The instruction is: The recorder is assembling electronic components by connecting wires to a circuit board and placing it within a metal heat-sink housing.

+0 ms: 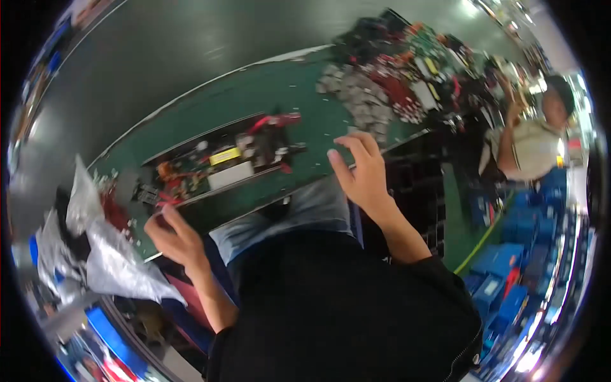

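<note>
My left hand (176, 237) is beside the near left corner of a long dark tray (258, 176) on the green table. Its fingers are bent and apart, close to a small red piece at the tray's corner; whether they touch it I cannot tell. My right hand (361, 170) hovers over the table's near edge, right of the tray, thumb and fingers apart around nothing. Mixed small parts lie in the tray, among them a yellow-faced block (224, 156), a white block (230, 177) and a red piece (277, 121). Blur hides their exact kinds.
A large heap of mixed parts (398, 83) covers the far right of the green table (254, 86). Crumpled clear plastic bags (121, 261) hang at the left edge. Another person (531, 143) is at the right, near blue bins (499, 261) on the floor.
</note>
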{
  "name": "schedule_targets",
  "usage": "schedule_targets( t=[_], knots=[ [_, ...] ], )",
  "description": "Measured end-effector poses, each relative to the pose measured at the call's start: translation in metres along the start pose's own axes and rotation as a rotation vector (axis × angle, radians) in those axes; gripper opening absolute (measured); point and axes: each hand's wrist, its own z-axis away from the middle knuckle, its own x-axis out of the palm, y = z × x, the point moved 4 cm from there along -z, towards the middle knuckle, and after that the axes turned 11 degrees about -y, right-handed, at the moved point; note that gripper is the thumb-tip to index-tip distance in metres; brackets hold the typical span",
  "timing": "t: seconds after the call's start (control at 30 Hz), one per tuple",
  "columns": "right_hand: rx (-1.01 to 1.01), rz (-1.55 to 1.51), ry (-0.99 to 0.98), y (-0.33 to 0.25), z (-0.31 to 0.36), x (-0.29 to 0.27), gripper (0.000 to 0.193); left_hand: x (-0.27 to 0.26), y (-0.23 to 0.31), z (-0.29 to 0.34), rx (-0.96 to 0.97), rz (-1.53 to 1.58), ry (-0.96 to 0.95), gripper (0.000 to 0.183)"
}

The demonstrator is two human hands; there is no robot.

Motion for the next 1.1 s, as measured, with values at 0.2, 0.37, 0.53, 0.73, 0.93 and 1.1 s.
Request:
schedule_targets(
  t=[0.2, 0.37, 0.53, 0.73, 0.93, 1.1],
  knots=[
    [0.222, 0.099, 0.044, 0.059, 0.011, -0.042, 0.020, 0.007, 0.057, 0.012, 0.227, -0.201, 0.199, 0.037],
    [0.111, 0.157, -0.113, 0.078, 0.005, -0.031, 0.019, 0.043, 0.173, 0.050, 0.670, 0.314, -0.531, 0.014],
    [0.064, 0.266, -0.047, 0.084, 0.002, -0.034, 0.016, 0.113, 0.229, 0.102, 0.721, 0.506, -0.933, 0.011],
    [0.445, -0.504, 0.151, 0.092, 0.014, -0.047, 0.013, 0.183, 0.268, 0.097, 0.728, 0.299, -0.642, 0.025],
    [0.533, -0.887, 0.081, 0.059, 0.044, -0.036, 0.017, 0.148, 0.249, 0.096, -0.056, 0.760, -1.218, 0.026],
    [0.164, -0.494, -0.051, 0.004, 0.029, -0.020, 0.014, 0.108, 0.206, 0.076, -0.410, 0.850, -1.171, 0.021]
  ],
)
